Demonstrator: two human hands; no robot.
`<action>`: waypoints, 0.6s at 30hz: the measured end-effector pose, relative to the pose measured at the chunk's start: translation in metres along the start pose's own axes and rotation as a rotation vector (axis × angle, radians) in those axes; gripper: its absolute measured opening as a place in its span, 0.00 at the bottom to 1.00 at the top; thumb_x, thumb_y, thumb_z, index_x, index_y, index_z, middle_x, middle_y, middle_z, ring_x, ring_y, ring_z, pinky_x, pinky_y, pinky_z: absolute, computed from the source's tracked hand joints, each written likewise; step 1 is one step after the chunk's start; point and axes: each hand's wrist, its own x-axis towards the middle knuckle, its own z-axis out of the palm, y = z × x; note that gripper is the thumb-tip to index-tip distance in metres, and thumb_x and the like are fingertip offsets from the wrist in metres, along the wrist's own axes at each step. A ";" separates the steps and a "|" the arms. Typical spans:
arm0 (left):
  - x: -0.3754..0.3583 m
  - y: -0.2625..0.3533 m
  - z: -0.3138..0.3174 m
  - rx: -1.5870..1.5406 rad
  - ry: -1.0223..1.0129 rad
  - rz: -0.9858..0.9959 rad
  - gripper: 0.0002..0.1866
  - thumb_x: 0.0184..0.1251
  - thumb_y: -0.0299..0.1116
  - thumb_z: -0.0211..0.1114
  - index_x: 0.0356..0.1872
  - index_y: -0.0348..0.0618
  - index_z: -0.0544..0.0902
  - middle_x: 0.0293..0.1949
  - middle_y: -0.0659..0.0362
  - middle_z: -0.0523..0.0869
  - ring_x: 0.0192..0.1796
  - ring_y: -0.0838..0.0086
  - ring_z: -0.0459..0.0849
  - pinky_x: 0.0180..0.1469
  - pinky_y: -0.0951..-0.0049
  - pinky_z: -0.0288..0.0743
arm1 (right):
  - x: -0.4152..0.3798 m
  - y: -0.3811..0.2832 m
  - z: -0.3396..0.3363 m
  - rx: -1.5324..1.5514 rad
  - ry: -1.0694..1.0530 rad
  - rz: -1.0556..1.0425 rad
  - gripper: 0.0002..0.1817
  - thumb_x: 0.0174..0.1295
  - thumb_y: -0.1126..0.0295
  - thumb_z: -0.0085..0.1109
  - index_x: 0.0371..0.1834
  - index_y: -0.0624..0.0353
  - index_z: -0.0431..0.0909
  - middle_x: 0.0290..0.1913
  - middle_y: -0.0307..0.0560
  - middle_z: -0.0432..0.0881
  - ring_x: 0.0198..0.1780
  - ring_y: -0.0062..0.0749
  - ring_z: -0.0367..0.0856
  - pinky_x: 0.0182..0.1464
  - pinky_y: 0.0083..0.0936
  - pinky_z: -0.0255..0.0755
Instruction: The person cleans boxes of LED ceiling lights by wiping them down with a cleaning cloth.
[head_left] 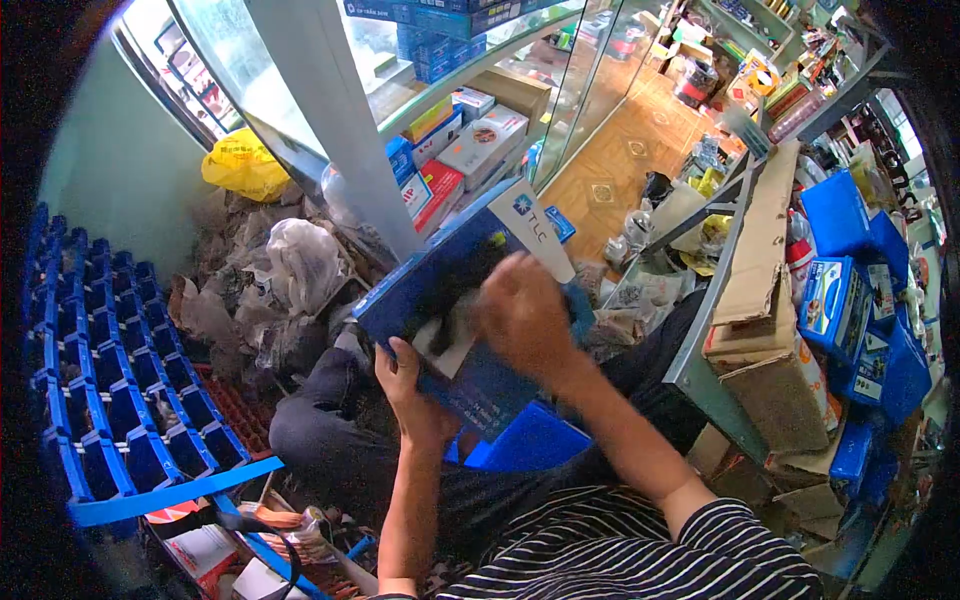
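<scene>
Setting: cluttered shop corner seen through a fisheye lens, its edges dark and bent; a wooden floor [625, 150] runs away at the top.
Glass cabinet [470, 75]: stands behind a grey post; boxed goods inside show only in part, and their labels cannot be read.
Blue box [470, 300]: held tilted above the person's lap, near the middle of the view; a white end flap carries the letters "TLC". Its open side faces the person, and whatever lies inside is dark and blurred.
Left hand [410, 390]: grips the box's lower edge from beneath, thumb on the near face; the fingers behind it are hidden.
Right hand [525, 320]: lies over the box's open side, motion-blurred; whether its grip is closed on anything cannot be told.
Sleeve [640, 550]: black and white stripes, cut off by the bottom edge.
Blue lid [530, 440]: a flat blue piece below the box, mostly covered by the arms.
Blue crates [110, 400]: gridded stack at left, partly lost in the dark rim.
Plastic bags [290, 265]: crumpled grey heap between crates and cabinet; contents unclear.
Yellow bag [240, 165]: sits behind the heap, against the wall.
Cardboard boxes [770, 330]: worn stack at right, with blue packets [850, 290] beside it, too small to read.
</scene>
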 end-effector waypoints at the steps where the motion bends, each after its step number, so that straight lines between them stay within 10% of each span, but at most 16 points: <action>1: -0.002 0.000 -0.003 -0.018 -0.011 -0.015 0.25 0.77 0.50 0.59 0.61 0.40 0.70 0.50 0.53 0.82 0.49 0.65 0.85 0.49 0.61 0.84 | 0.006 0.019 -0.002 0.060 0.038 0.121 0.12 0.62 0.66 0.62 0.42 0.60 0.75 0.42 0.59 0.74 0.45 0.53 0.76 0.49 0.45 0.72; 3: -0.005 0.000 -0.007 -0.052 -0.047 -0.047 0.25 0.77 0.50 0.59 0.60 0.39 0.70 0.50 0.52 0.83 0.49 0.64 0.86 0.49 0.61 0.84 | 0.025 0.054 -0.008 0.170 0.124 0.371 0.13 0.63 0.63 0.64 0.41 0.59 0.75 0.41 0.58 0.76 0.44 0.53 0.78 0.48 0.45 0.73; 7: -0.004 -0.020 -0.019 -0.031 -0.030 -0.025 0.26 0.76 0.51 0.59 0.60 0.39 0.70 0.49 0.52 0.82 0.47 0.66 0.86 0.46 0.64 0.84 | 0.014 -0.014 -0.001 0.438 0.095 -0.130 0.12 0.58 0.66 0.65 0.43 0.55 0.76 0.41 0.55 0.79 0.42 0.54 0.80 0.44 0.43 0.77; 12: -0.007 -0.006 -0.013 0.154 0.036 0.040 0.27 0.76 0.51 0.60 0.60 0.38 0.70 0.47 0.53 0.82 0.44 0.67 0.86 0.45 0.67 0.84 | 0.046 -0.002 0.006 0.310 0.150 0.037 0.19 0.56 0.67 0.66 0.51 0.55 0.75 0.40 0.56 0.78 0.42 0.54 0.80 0.43 0.42 0.77; 14: -0.011 -0.002 -0.011 0.245 0.042 0.017 0.28 0.78 0.55 0.54 0.62 0.39 0.71 0.55 0.54 0.79 0.56 0.65 0.80 0.60 0.60 0.75 | 0.062 0.027 0.001 0.247 0.212 0.192 0.18 0.55 0.67 0.66 0.49 0.54 0.76 0.38 0.55 0.77 0.41 0.54 0.80 0.42 0.43 0.77; 18: 0.001 -0.006 -0.023 0.189 -0.035 0.068 0.30 0.78 0.55 0.52 0.64 0.38 0.70 0.57 0.53 0.80 0.57 0.62 0.81 0.60 0.59 0.76 | 0.016 -0.019 0.007 0.333 0.103 -0.072 0.17 0.54 0.66 0.68 0.46 0.56 0.78 0.34 0.55 0.75 0.37 0.54 0.79 0.37 0.42 0.75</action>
